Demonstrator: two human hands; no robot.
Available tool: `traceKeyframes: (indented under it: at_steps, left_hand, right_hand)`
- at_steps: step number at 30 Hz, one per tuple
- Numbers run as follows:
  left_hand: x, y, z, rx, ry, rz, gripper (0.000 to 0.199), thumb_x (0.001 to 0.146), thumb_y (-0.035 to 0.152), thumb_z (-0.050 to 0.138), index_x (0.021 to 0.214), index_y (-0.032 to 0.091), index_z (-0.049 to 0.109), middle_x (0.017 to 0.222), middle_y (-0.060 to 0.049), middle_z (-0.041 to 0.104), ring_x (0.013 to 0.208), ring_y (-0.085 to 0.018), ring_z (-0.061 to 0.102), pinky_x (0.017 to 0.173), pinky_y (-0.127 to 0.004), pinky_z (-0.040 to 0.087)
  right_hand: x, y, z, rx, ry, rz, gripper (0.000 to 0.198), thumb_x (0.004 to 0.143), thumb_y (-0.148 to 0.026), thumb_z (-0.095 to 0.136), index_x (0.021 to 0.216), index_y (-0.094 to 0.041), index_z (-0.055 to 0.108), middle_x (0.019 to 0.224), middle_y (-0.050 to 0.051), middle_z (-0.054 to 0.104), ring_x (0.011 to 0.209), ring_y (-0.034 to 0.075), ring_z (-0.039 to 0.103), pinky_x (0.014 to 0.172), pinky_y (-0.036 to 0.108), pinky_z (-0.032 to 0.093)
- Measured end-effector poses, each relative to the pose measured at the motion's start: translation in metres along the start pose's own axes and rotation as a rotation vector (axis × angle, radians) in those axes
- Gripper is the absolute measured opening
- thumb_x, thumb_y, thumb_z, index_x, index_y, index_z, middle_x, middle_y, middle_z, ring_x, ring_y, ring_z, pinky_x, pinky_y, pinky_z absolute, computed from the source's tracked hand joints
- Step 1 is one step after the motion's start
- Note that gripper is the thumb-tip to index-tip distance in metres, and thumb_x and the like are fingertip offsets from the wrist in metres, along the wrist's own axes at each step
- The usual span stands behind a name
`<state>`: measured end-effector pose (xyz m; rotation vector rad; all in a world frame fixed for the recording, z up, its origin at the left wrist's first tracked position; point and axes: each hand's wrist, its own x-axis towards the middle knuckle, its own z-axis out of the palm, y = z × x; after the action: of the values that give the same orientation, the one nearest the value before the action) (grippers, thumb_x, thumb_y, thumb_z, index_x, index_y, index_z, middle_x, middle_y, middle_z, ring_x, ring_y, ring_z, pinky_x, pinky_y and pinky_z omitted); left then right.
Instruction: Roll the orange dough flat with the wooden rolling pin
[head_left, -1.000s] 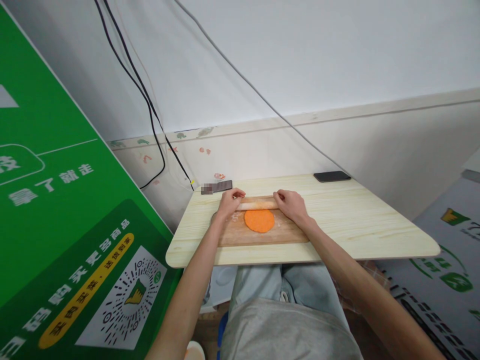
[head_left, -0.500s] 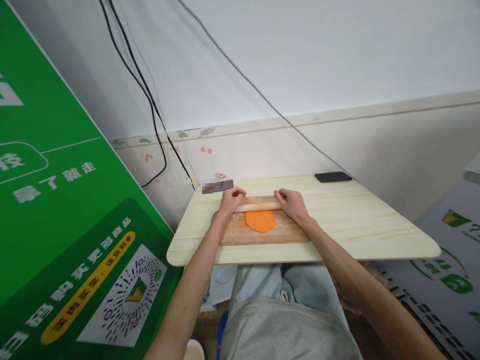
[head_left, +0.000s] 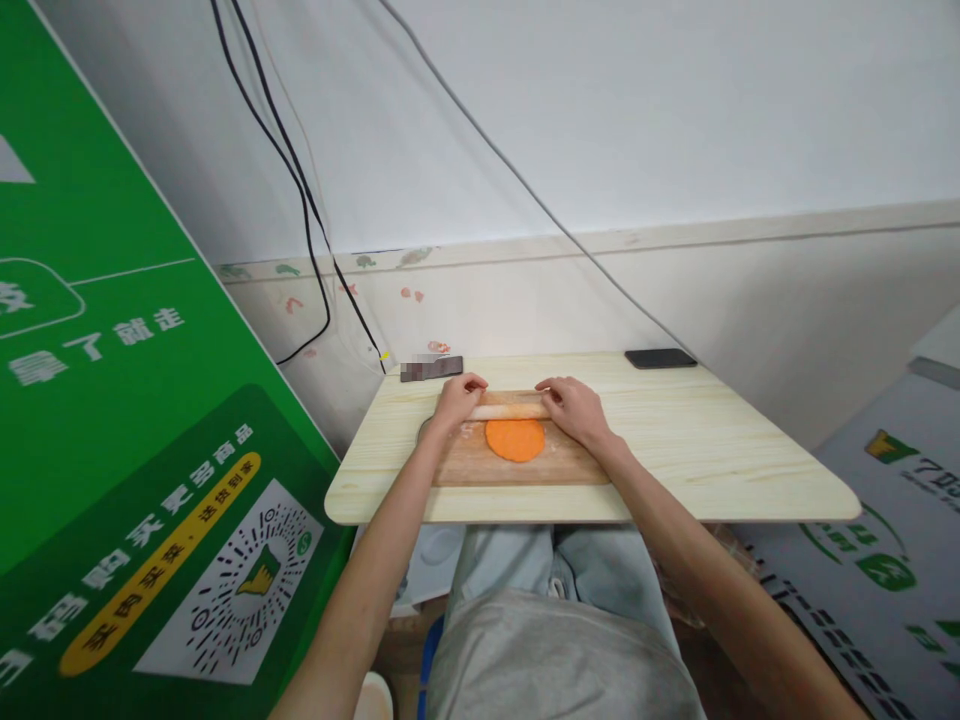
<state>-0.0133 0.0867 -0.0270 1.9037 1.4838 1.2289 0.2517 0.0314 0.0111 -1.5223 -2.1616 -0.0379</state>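
A round, flat orange sheet of dough point(head_left: 516, 440) lies on a wooden cutting board point(head_left: 465, 468) dusted with pale flour. Across its far edge runs a rolling pin point(head_left: 510, 411), light wood stained orange along the middle. My left hand point(head_left: 460, 400) is closed over the pin's left end, fingers curled. At the right end, my right hand point(head_left: 574, 405) grips the pin, with its index finger and thumb reaching forward. Both palms hide the pin's ends. Part of a round rim point(head_left: 424, 432) shows beside the board, mostly covered by my left forearm.
On the pale wooden table point(head_left: 712, 440), a dark phone point(head_left: 660, 358) lies at the back right and another dark device point(head_left: 442, 369) at the back left. Cables point(head_left: 307, 200) hang along the wall. A green printed panel point(head_left: 150, 400) stands left; a grey printed panel point(head_left: 885, 500) stands right.
The camera view has shifted slightly. My right hand's fingers have loosened and extended a little forward at the rolling pin's end. The orange dough looks much the same.
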Motion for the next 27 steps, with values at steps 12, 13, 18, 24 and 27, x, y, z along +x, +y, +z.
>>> traceKeyframes:
  at_steps: [12,13,18,24,27]
  left_hand:
    - [0.001,-0.003,0.000,0.095,-0.096,-0.060,0.028,0.087,0.010,0.063,0.104,0.021,0.083,0.112,-0.006,0.084,0.104,-0.020,0.076,0.103,-0.033,0.056]
    - [0.001,-0.002,0.000,0.101,-0.105,-0.063,0.029,0.087,0.011,0.063,0.105,0.021,0.083,0.114,-0.006,0.084,0.105,-0.020,0.076,0.104,-0.032,0.056]
    - [-0.002,0.006,-0.003,0.141,-0.159,-0.061,0.031,0.087,0.013,0.061,0.107,0.023,0.083,0.121,-0.005,0.083,0.115,-0.022,0.074,0.110,-0.033,0.052]
    - [-0.011,0.015,-0.012,0.317,-0.263,0.024,0.044,0.091,0.013,0.053,0.125,0.025,0.079,0.134,-0.004,0.078,0.127,-0.024,0.068,0.117,-0.035,0.047]
    - [-0.020,0.016,-0.015,0.383,-0.267,0.060,0.049,0.091,0.010,0.050,0.130,0.023,0.077,0.136,-0.007,0.077,0.129,-0.025,0.067,0.119,-0.037,0.045]
  right_hand:
    - [0.002,-0.008,-0.004,-0.336,-0.102,0.013,0.055,0.108,-0.030,0.037,0.158,-0.022,0.059,0.163,0.017,0.054,0.147,0.032,0.046,0.118,0.049,0.036]
    - [-0.001,-0.009,-0.003,-0.336,-0.098,0.021,0.056,0.108,-0.030,0.036,0.159,-0.021,0.057,0.163,0.017,0.054,0.148,0.032,0.046,0.118,0.049,0.036]
    - [-0.016,-0.016,-0.004,-0.338,-0.087,0.028,0.056,0.110,-0.030,0.032,0.160,-0.016,0.054,0.160,0.017,0.058,0.147,0.031,0.048,0.119,0.047,0.037]
    - [-0.024,-0.021,-0.007,-0.348,-0.089,0.005,0.054,0.112,-0.029,0.032,0.156,-0.012,0.056,0.154,0.015,0.063,0.145,0.030,0.052,0.118,0.042,0.039]
    - [-0.029,-0.022,-0.008,-0.328,-0.100,-0.002,0.053,0.112,-0.030,0.030,0.154,-0.013,0.057,0.152,0.015,0.065,0.141,0.029,0.055,0.116,0.039,0.041]
